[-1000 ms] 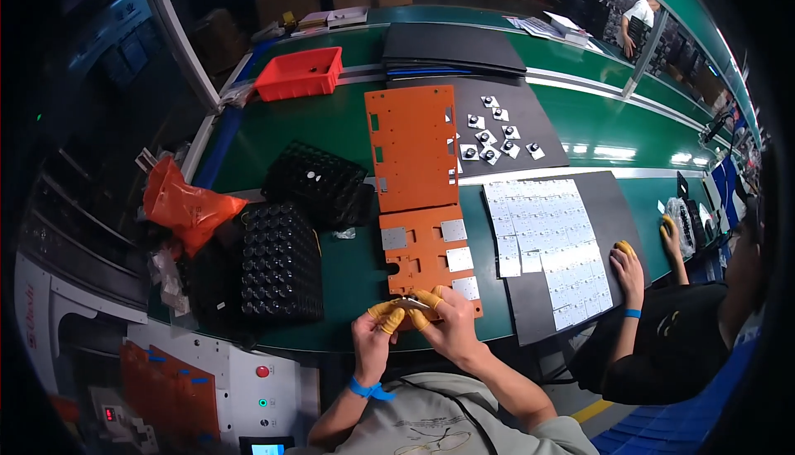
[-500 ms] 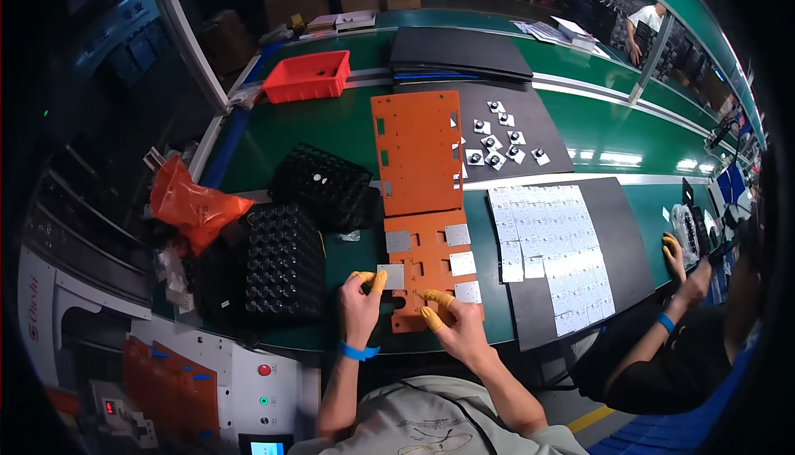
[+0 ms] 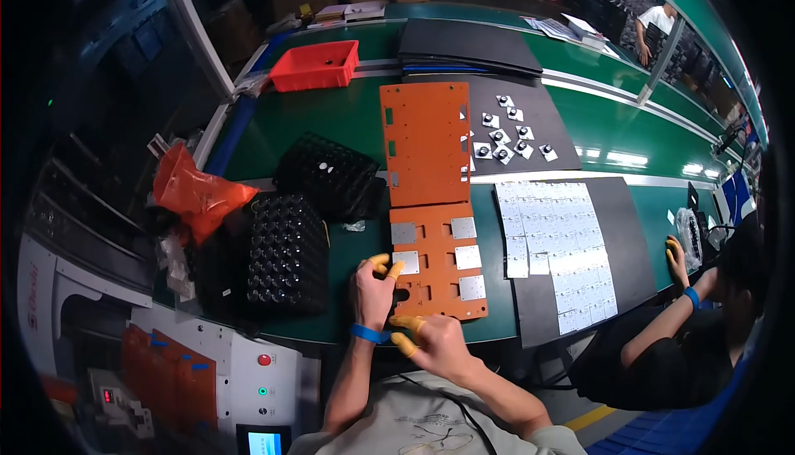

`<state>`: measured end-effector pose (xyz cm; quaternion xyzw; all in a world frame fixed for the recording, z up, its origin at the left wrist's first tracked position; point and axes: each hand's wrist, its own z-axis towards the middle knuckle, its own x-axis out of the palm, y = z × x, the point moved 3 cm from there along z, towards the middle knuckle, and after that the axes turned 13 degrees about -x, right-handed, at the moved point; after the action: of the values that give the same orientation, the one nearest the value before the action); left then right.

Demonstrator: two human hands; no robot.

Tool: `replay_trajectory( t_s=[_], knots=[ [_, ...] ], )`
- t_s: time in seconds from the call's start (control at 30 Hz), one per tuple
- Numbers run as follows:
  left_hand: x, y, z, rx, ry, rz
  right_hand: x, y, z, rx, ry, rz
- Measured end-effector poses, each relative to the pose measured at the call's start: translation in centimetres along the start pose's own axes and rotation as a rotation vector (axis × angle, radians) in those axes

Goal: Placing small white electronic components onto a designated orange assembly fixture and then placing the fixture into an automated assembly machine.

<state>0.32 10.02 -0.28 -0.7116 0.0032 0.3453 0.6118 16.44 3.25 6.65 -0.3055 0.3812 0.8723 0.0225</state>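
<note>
An orange fixture plate [image 3: 436, 277] lies at the table's front edge, with several grey metal squares [image 3: 464, 228] set in its pockets. My left hand [image 3: 371, 289], in yellow finger cots and a blue wristband, rests at the plate's left edge. Its thumb and forefinger tips touch the grey square [image 3: 407, 261] there. My right hand [image 3: 432, 341] hovers over the front edge just below the plate. Its capped fingers are curled, and I cannot see anything in them. A longer orange plate [image 3: 424, 144] lies directly behind the first.
Two black cell trays [image 3: 281, 252] [image 3: 327, 175] and an orange bag [image 3: 195, 194] lie to the left. A black mat with small parts [image 3: 530, 115], white sheets of squares [image 3: 551, 240] and a red bin [image 3: 315, 66] are also here. A co-worker's hand [image 3: 677, 258] is at the right.
My hands were together at the plate's front edge, then spread. The left hand has moved up to the plate's left square. The right hand has pulled back toward me.
</note>
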Motion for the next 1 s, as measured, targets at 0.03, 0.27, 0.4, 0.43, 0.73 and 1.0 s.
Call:
replay_trajectory(
  t_s=[0.03,0.27,0.4,0.43,0.73,1.0],
  knots=[
    [-0.6,-0.3,-0.4,0.026,-0.062,-0.062,0.1,0.7,0.5,-0.114,0.049,-0.079],
    [-5.1,0.1,-6.9,-0.604,0.620,-1.134,1.2,1.6,5.5,-0.339,0.301,-0.121],
    [-7.1,1.4,-8.7,-0.636,0.646,-1.306,2.3,1.3,6.4,-0.287,0.385,0.034],
    [-7.5,2.7,-8.8,-0.631,0.633,-1.318,2.2,1.3,7.0,-0.297,0.295,0.087],
    [-10.3,7.6,-8.9,-0.426,0.653,-1.283,5.0,2.8,12.3,-0.143,0.209,0.151],
    [-10.8,8.0,-9.6,-0.354,0.591,-1.138,7.9,4.8,16.3,-0.201,0.143,-0.265]
  ],
)
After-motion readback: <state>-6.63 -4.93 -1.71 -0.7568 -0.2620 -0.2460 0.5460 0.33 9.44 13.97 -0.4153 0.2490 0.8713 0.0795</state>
